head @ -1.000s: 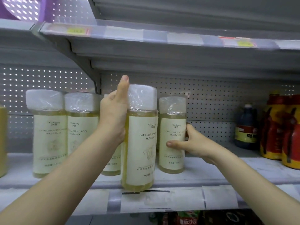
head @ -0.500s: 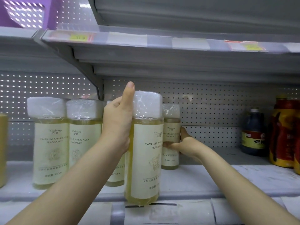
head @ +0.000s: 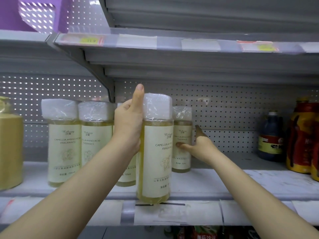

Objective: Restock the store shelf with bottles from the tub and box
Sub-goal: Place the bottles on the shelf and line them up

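The left hand (head: 128,128) grips the front bottle (head: 158,152), a tall clear bottle of yellowish liquid with a cream label reading "CAMELLIA AMINO ACID FRAGRANCE" and a white cap under plastic wrap. The fingers curl round its left side and the thumb points straight up along the cap. This bottle stands upright at the front edge of the shelf (head: 224,183), about midway along it. Its base overlaps the price-label strip (head: 172,213), and I cannot tell whether it rests on the shelf.

The right hand (head: 200,145) holds the rear bottle (head: 182,135), a matching one that stands upright near the back edge of the shelf, just right of the front bottle and partly hidden by it. The thumb presses on its label and the fingers reach round its right side.

Toward the left end of the shelf stand two more matching bottles (head: 63,144), side by side and touching, with a third (head: 126,176) mostly hidden behind the left hand. A tan container (head: 10,144) stands at the far left end. Near the right end stand a dark bottle (head: 271,135) at the back and a red and yellow jug (head: 303,135) beside it. A perforated back panel (head: 224,109) rises behind them, under the upper shelf (head: 172,42).
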